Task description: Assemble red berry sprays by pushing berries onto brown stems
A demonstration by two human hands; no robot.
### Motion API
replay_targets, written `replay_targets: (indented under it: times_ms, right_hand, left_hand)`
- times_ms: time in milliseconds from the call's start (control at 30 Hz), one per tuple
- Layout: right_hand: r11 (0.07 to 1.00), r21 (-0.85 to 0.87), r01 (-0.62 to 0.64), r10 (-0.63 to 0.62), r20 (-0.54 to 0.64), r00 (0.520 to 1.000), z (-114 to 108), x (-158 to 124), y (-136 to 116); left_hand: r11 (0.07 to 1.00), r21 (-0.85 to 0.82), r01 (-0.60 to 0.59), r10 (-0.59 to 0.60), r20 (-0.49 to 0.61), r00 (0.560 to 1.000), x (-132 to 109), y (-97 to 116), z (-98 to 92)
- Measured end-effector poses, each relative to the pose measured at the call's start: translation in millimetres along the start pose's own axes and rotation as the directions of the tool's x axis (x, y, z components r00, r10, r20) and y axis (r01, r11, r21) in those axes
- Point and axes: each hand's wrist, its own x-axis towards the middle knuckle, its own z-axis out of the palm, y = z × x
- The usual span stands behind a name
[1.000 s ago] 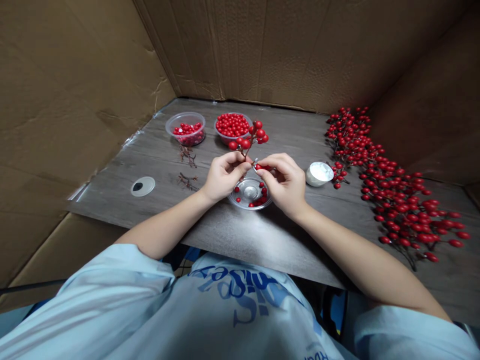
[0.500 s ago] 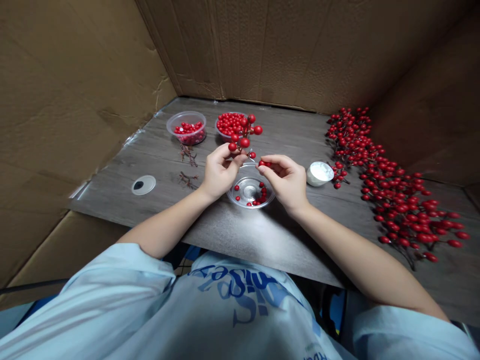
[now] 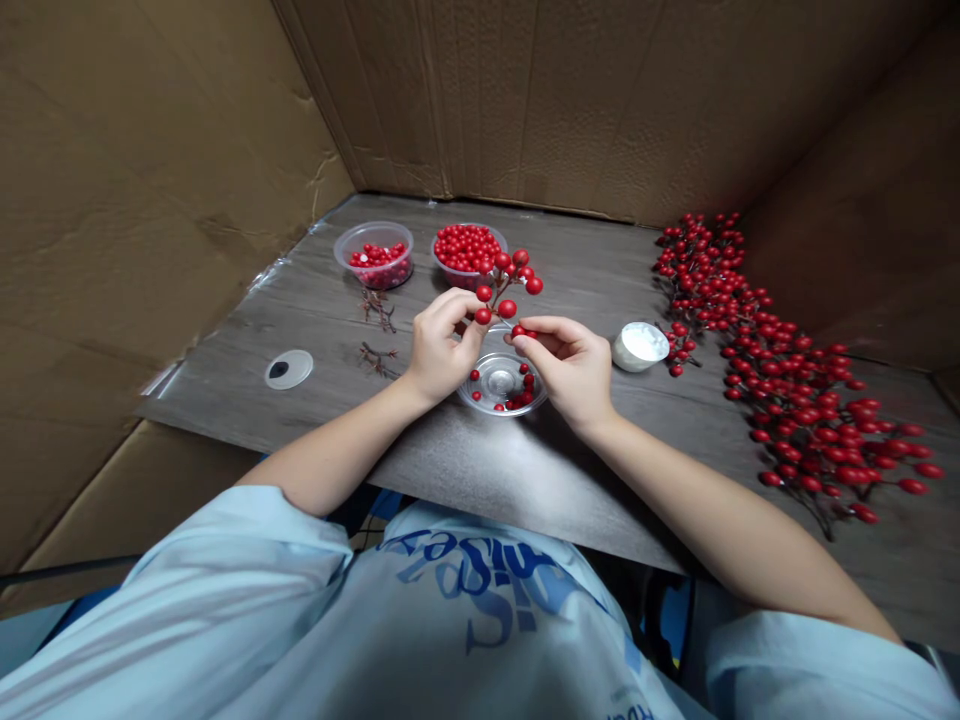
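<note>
Red berry sprig (image 3: 504, 285) in the left hand (image 3: 442, 345), leaning further right than a moment earlier, top swung past the right rim of the tub of red berries (image 3: 466, 247).

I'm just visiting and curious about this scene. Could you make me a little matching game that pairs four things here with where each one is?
Things:
1. Berry sprig
2. White pot
3. Clear dish
4. Berry heap

Places:
A. Along the right side of the table
B. Gripped in the left hand
C. Just beyond the right hand, to its right
D. Below both hands, with loose berries in it

Right pairs: 1-B, 2-C, 3-D, 4-A
</note>
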Motion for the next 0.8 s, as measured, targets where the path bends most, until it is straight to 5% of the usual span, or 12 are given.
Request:
replay_targets:
  times_ms: [800]
  right_hand:
    - [0.997,-0.05,0.066,-0.066,-0.006,0.998,-0.8,-1.5,5.1]
  left_hand:
    - [0.999,-0.026,0.021,-0.021,0.006,1.0,-4.3,1.9,3.6]
